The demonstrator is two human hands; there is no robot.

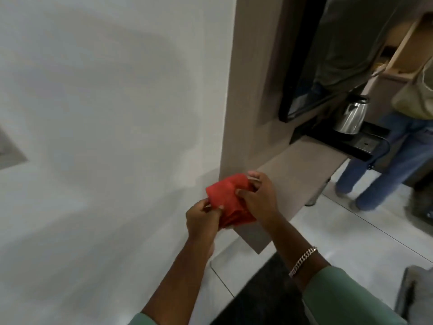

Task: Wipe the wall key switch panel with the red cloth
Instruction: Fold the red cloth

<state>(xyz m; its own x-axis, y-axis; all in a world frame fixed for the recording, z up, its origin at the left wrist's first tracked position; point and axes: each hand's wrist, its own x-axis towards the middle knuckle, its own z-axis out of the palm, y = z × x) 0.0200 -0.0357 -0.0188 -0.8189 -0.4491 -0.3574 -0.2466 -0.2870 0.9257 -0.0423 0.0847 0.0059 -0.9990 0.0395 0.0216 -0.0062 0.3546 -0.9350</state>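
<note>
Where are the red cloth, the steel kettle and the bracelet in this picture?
red cloth (225, 195), head view, middle of the bunched fabric between both hands.
steel kettle (352, 117), head view, shiny body.
bracelet (302, 261), head view, chain links across the right wrist.

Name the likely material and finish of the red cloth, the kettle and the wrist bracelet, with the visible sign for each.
Red cloth: soft woven fabric, matte; it folds and bunches between the left hand and right hand.
Kettle: probably polished steel; it has bright mirror-like reflections.
Bracelet: probably metal chain links with a pale shine; which metal cannot be told.
</note>
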